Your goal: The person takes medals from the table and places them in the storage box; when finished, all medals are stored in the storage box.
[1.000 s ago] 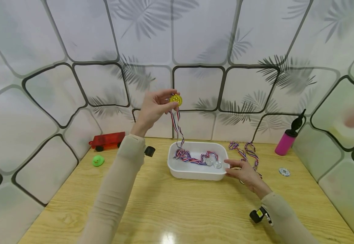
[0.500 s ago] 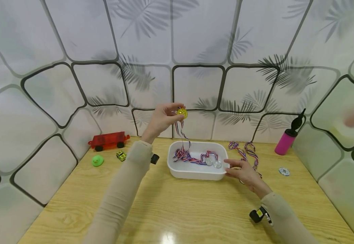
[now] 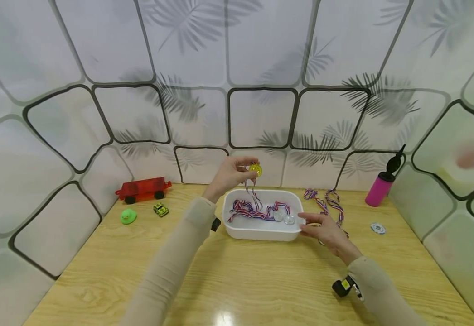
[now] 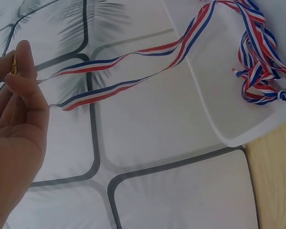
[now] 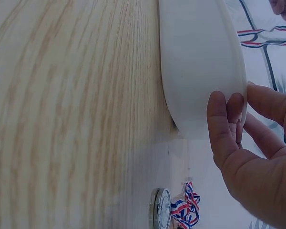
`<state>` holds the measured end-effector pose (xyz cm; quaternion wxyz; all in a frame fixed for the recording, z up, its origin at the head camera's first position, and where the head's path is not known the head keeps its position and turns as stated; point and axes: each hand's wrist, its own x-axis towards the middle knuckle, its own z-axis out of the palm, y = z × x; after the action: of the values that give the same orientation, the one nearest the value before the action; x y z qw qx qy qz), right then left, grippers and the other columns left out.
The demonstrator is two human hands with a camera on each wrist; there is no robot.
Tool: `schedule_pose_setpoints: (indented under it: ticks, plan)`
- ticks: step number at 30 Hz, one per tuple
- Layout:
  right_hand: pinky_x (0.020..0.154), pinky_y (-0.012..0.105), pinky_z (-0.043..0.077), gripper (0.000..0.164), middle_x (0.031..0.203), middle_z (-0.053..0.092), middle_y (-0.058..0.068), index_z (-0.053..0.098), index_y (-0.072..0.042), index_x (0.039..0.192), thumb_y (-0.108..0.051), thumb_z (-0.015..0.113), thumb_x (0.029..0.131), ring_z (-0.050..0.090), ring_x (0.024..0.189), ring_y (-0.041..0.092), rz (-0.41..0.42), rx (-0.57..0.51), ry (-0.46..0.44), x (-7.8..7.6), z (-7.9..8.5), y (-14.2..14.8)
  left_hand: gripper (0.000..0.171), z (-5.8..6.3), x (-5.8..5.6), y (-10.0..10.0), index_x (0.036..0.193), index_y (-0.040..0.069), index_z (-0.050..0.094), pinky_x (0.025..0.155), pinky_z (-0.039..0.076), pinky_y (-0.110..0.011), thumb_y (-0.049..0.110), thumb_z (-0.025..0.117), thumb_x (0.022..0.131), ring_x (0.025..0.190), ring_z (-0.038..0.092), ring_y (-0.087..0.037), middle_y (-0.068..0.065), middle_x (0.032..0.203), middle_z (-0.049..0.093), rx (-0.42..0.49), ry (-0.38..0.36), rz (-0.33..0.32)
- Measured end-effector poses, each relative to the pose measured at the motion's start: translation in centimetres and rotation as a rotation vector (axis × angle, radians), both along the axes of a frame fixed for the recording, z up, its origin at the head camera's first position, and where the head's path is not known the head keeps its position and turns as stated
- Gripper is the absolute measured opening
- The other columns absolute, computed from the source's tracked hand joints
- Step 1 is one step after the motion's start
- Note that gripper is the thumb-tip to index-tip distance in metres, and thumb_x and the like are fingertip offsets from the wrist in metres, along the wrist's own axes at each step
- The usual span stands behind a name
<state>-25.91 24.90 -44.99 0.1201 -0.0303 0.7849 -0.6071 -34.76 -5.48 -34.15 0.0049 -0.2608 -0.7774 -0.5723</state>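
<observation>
Gold medal [image 3: 255,170] held aloft, white tub [image 3: 261,234] gripped

A red toy wagon [image 3: 141,188], green toy duck [image 3: 128,216] and yellow toy car [image 3: 161,209] occupy the worktop [image 3: 229,276] at frame left; a pink pump [image 3: 379,191] and poker chip [image 3: 378,228] sit right. At centre, the left hand [image 3: 229,175] pinches the medal, its striped ribbon [image 4: 86,98] trailing into the tub; the right hand [image 3: 326,230] grips the tub's right-hand rim.
</observation>
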Motion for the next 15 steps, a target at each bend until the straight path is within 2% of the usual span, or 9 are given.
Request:
schedule_pose_setpoints:
  ticks: [5,9,15]
  plan:
    - [0.088,0.028,0.056,0.051,0.111,0.048,0.016,0.044,0.009,0.142,-0.002,0.061,0.095,0.063,0.095,0.012,0.0,-0.009,-0.002,0.0,0.0,0.0,0.039,-1.3,0.1,0.4,0.127,0.004,0.063,0.06,0.052,-0.027,0.004,0.069,0.089,0.083,0.072,-0.027,-0.012,0.123,0.068,-0.015,-0.042,-0.042]
    - [0.089,0.028,0.055,0.052,0.112,0.047,0.016,0.043,0.009,0.142,-0.001,0.06,0.095,0.063,0.095,0.012,0.003,-0.016,0.0,0.0,0.0,0.0,0.039,-2.0,0.3,0.7,0.128,0.008,0.064,0.06,0.05,-0.026,0.008,0.07,0.089,0.083,0.071,-0.027,-0.01,0.126,0.067,-0.06,-0.053,-0.052]
    - [0.09,0.029,0.055,0.052,0.112,0.047,0.016,0.042,0.01,0.142,-0.001,0.061,0.094,0.063,0.094,0.011,0.005,-0.03,0.004,0.1,0.0,-0.1,0.038,-2.9,0.4,1.3,0.127,0.008,0.064,0.062,0.054,-0.029,0.009,0.071,0.089,0.082,0.072,-0.028,-0.011,0.123,0.068,-0.091,-0.076,-0.093]
